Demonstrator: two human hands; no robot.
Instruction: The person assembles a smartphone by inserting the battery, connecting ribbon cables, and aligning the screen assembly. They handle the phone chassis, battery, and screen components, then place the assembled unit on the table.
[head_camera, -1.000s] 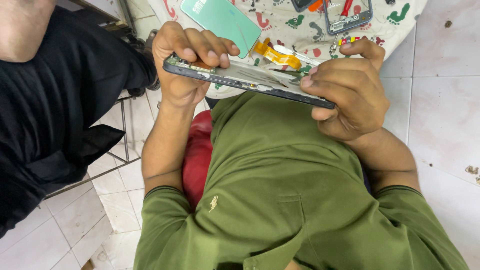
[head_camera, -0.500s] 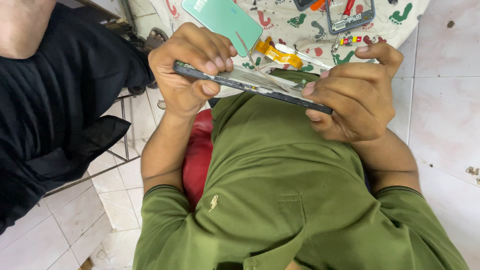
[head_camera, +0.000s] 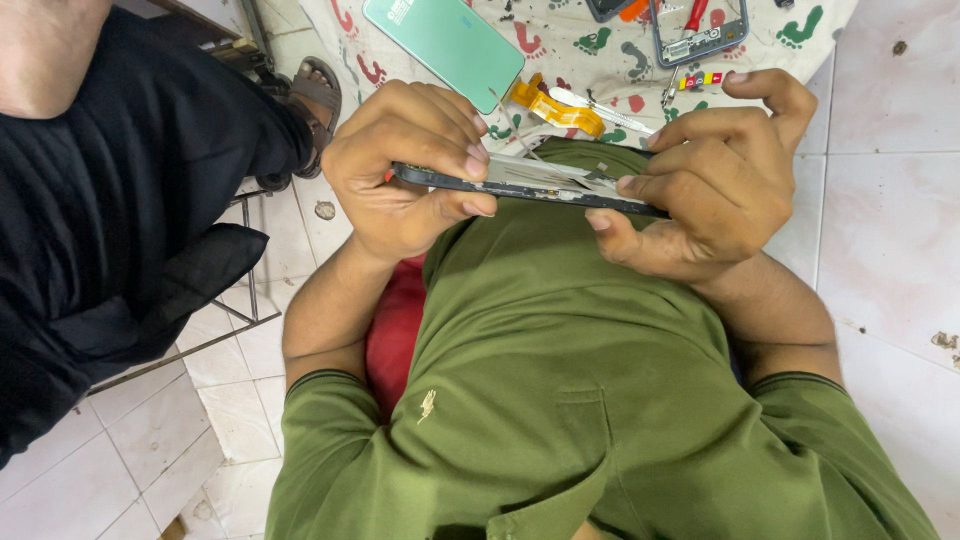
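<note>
One phone frame (head_camera: 530, 187), two hands (head_camera: 405, 170)

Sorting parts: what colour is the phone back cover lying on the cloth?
Mint green back cover, clearest in the head view.

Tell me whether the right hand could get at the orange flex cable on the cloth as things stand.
Probably not yet: the right hand is gripping the dark phone frame together with the left hand. The orange flex cable lies uncovered just beyond, so a freed hand likely could.
</note>
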